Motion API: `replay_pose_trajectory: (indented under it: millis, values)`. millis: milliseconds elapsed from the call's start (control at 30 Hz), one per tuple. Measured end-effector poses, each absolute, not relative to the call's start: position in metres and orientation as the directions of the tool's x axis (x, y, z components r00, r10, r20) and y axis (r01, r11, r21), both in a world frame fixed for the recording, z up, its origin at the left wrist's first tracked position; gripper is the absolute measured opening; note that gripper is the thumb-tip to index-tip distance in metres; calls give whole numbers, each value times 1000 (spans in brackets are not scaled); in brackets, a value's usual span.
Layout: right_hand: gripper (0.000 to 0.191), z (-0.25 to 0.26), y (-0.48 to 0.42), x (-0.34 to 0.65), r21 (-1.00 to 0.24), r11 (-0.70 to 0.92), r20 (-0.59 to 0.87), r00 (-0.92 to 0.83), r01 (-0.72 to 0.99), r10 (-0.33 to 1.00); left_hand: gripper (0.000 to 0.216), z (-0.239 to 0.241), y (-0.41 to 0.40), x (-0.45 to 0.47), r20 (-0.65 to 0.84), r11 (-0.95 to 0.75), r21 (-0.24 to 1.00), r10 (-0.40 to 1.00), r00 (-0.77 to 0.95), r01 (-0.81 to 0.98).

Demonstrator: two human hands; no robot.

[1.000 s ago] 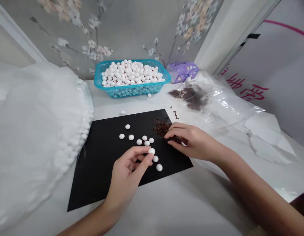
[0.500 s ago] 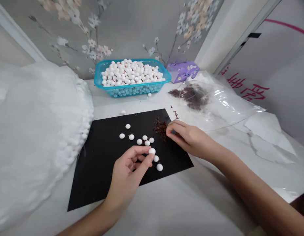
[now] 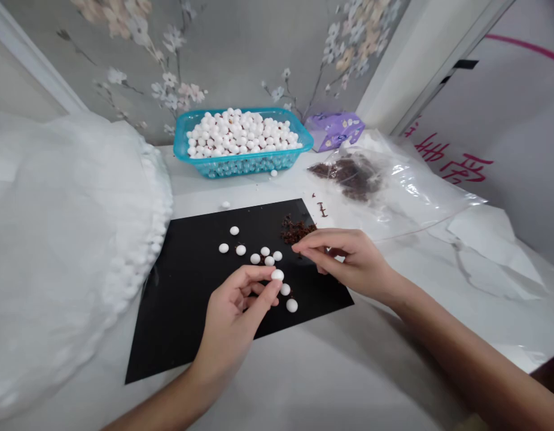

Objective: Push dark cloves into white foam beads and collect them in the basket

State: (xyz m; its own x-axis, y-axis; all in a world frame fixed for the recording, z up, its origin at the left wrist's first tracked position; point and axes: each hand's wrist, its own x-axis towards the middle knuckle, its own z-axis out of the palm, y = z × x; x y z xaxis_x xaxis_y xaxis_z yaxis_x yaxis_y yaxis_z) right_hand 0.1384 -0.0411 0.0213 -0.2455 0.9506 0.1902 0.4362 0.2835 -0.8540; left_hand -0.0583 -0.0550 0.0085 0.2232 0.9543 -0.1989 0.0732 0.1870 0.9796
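Between thumb and forefinger, my left hand [image 3: 239, 308] pinches a white ball [image 3: 277, 275] above the black mat [image 3: 182, 299]. My right hand [image 3: 340, 254] is just right of that ball, with thumb and forefinger pressed together; whatever is between the tips is too small to make out. Beyond its fingers lies a heap of small dark brown pieces [image 3: 295, 228] on the mat. Several loose white balls [image 3: 255, 258] rest on the mat around my left fingertips, some with brown pieces beside them.
A blue basket [image 3: 243, 163] full of white balls stands against the wall, beside a purple packet [image 3: 335, 131]. At right lies a clear plastic bag [image 3: 411, 191] with more brown pieces. A large white bag [image 3: 70, 257] bulges at left, overlapping the mat's edge.
My right hand has moved left from the brown heap toward the ball, its fingertips now pinched and pointing at it. My left hand keeps the same ball in nearly the same place.
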Motion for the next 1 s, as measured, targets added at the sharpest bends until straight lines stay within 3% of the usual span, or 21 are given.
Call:
replay_pose_trajectory:
  millis: [133,233,433,633,733,833,900,1000]
  values:
    - [14,18,-43,130,-772,424,323,-282,474,903,9,9,-55,-58,-200,191,980,955,220,61]
    - [6,15,-45,126,-794,420,318,-288,439,903,9,9,-55,-58,-197,188,980,955,224,61]
    - [15,10,-47,124,-949,73,14,-189,306,982,9,9,-55,-58,-195,185,981,955,226,63]
    - [17,14,-47,122,-991,-13,-39,-193,134,980,10,11,-55,-57,-204,193,979,955,217,71]
    - [13,12,-50,118,-952,90,36,-184,293,982,9,11,-55,-58,-201,191,979,956,215,70]
    - [6,9,-54,113,-804,316,267,-170,503,949,8,11,-54,-58,-198,188,980,955,220,65]
    - [6,7,-57,110,-727,419,383,-186,544,905,7,12,-54,-58,-201,192,980,954,222,60]
    - [8,5,-58,107,-702,473,424,-223,533,878,7,11,-55,-58,-215,208,977,951,221,55]
